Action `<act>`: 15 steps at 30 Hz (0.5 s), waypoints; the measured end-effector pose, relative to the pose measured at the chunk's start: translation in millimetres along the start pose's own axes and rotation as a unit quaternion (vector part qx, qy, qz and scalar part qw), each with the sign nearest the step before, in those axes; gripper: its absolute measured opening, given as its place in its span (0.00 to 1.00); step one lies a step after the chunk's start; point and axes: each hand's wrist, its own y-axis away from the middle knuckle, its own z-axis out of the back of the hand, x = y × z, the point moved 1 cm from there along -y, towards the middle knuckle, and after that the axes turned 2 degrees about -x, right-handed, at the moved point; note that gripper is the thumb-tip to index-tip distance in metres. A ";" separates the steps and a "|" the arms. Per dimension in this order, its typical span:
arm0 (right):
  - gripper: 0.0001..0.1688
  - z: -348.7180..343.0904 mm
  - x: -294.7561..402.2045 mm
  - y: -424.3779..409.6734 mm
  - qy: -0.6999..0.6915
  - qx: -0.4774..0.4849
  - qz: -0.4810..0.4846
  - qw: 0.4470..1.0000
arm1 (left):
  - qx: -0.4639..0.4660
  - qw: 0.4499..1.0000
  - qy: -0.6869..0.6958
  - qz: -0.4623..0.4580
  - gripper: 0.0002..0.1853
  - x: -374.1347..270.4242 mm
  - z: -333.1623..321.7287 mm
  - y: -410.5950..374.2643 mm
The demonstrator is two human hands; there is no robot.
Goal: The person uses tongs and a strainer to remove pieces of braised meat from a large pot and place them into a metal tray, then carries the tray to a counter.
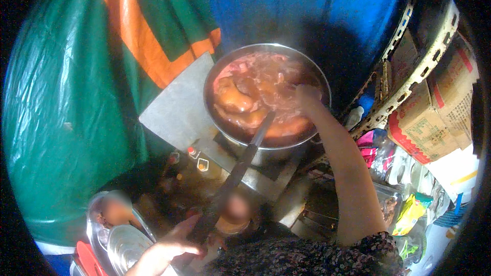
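Observation:
A large round metal pot [226, 132] holds reddish-brown liquid with big glossy orange-brown chunks of food [234, 97], likely meat. My left hand [172, 243], at the bottom, is closed around the dark handle of a long utensil [239, 165]. Its metal end reaches into the pot at the near side. My right hand [308, 97] is over the right part of the pot, at the surface of the liquid; its fingers are blurred, so whether it holds anything cannot be told.
A metal sheet [184, 99] lies left of the pot. Green and blue tarpaulins [76, 122] hang behind. A perforated metal rack post [418, 73], cardboard boxes [425, 122] and a yellow packet [410, 214] are at right. A metal tray with a round lid [126, 245] stands lower left.

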 end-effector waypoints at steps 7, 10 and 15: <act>0.13 6.6 15.2 18.6 0.120 0.048 0.109 0.986 | 0.017 0.999 -0.020 0.024 0.40 3.4 6.3 -6.4; 0.13 -2.2 -8.2 25.3 0.071 -0.042 0.096 0.992 | 0.035 0.999 -0.027 0.017 0.41 11.9 15.6 -9.4; 0.15 -13.6 10.2 16.5 0.205 -0.031 0.100 0.973 | 0.027 1.000 -0.008 0.011 0.40 7.6 6.7 -7.4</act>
